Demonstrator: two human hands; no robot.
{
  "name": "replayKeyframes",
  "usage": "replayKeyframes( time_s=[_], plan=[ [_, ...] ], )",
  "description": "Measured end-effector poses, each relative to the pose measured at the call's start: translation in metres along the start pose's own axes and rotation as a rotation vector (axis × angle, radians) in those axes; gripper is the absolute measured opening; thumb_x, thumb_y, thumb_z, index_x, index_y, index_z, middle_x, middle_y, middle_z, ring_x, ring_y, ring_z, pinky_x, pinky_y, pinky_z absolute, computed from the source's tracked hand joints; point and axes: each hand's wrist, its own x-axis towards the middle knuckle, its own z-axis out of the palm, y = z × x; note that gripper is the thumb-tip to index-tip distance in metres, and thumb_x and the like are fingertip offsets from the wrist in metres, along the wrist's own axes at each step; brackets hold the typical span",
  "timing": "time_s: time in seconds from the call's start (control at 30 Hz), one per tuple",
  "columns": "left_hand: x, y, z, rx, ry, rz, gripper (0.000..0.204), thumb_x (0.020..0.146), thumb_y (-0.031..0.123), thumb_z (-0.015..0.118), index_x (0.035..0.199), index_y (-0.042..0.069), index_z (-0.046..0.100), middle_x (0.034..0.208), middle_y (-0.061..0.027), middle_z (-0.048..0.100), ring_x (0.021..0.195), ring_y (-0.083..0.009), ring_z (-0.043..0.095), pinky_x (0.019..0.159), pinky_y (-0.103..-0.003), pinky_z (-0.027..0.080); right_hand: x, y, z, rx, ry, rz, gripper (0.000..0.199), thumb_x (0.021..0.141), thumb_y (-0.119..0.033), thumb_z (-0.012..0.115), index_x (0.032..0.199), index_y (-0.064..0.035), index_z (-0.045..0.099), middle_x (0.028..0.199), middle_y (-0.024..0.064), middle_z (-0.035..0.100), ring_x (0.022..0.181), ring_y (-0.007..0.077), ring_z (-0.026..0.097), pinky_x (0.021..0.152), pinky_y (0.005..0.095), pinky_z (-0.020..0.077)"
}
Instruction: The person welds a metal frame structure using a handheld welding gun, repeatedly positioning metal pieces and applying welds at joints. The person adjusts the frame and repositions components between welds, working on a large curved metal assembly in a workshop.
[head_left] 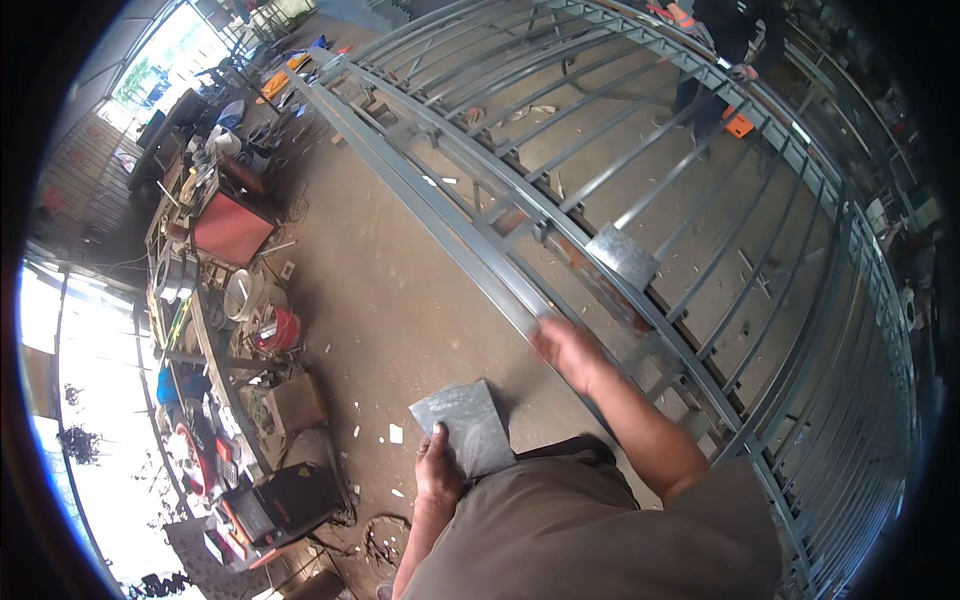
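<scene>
A square grey metal plate [468,425] is in my left hand [437,472], thumb on its upper face, close to the front of my body. My right hand [568,352] reaches forward over the long grey steel rail [440,225]; it is blurred, its fingers look loosely stretched out, and nothing shows in it. Whether it touches the rail I cannot tell. Beyond it, a second grey metal plate [622,256] lies on the near beam of a large barred steel frame [700,350].
To the left stands a cluttered bench with a red panel [234,228], a white bucket [243,294], a red bucket [277,328] and a black machine [285,503]. Small scraps lie on the brown floor [350,270]. Across the frame stands another person [730,50] near an orange case [738,123].
</scene>
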Motion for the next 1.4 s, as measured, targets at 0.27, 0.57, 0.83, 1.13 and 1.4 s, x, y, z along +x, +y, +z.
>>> replayKeyframes(
  time_s=[0.27, 0.57, 0.83, 1.13, 1.4],
  plan=[
    [0.116, 0.143, 0.042, 0.053, -0.119, 0.045, 0.023, 0.100, 0.027, 0.074, 0.116, 0.013, 0.067, 0.106, 0.0031, 0.068, 0.092, -0.0137, 0.062, 0.087, -0.036, 0.052, 0.040, -0.005, 0.158, -0.554, -0.057, -0.132, 0.018, 0.099, -0.024, 0.074, 0.097, -0.0061, 0.073, 0.081, -0.0051, 0.065, 0.072, 0.0050, 0.055, 0.068, 0.0232, 0.0465],
    [0.254, 0.279, 0.047, 0.021, -0.049, 0.083, 0.024, 0.106, 0.021, 0.060, 0.127, 0.009, 0.063, 0.115, -0.0020, 0.069, 0.106, -0.0184, 0.065, 0.097, -0.036, 0.053, 0.293, -0.105, 0.131, 0.424, 0.459, -0.276, 0.004, 0.103, -0.014, 0.065, 0.103, -0.0109, 0.062, 0.098, -0.0014, 0.064, 0.086, 0.0140, 0.063, 0.082, 0.0286, 0.0573],
    [0.349, 0.385, 0.106, 0.154, -0.050, 0.061, 0.024, 0.107, 0.017, 0.057, 0.127, 0.004, 0.063, 0.121, -0.0060, 0.069, 0.115, -0.0210, 0.063, 0.103, -0.037, 0.050, 0.444, -0.114, 0.159, 0.656, 0.521, -0.093, 0.015, 0.107, -0.016, 0.058, 0.115, -0.0041, 0.061, 0.111, 0.0118, 0.070, 0.095, 0.0227, 0.071, 0.086, 0.0360, 0.0637],
    [0.473, 0.458, 0.178, 0.249, -0.395, -0.197, 0.034, 0.105, 0.011, 0.055, 0.136, -0.002, 0.058, 0.129, -0.0142, 0.068, 0.121, -0.0262, 0.063, 0.108, -0.041, 0.047, 0.449, -0.101, 0.308, -0.371, -0.111, -0.008, 0.033, 0.103, -0.027, 0.064, 0.126, -0.0029, 0.068, 0.101, 0.0001, 0.069, 0.087, 0.0091, 0.060, 0.077, 0.0273, 0.0490],
    [0.610, 0.570, 0.137, 0.432, -0.337, -0.137, 0.061, 0.105, 0.027, 0.064, 0.156, 0.004, 0.040, 0.144, -0.0217, 0.057, 0.119, -0.0313, 0.066, 0.105, -0.044, 0.052, 0.634, -0.169, 0.366, 0.176, -0.006, -0.175, 0.023, 0.100, -0.015, 0.065, 0.120, -0.0028, 0.066, 0.113, 0.0071, 0.073, 0.103, 0.0193, 0.070, 0.089, 0.0352, 0.0577]
  ],
)
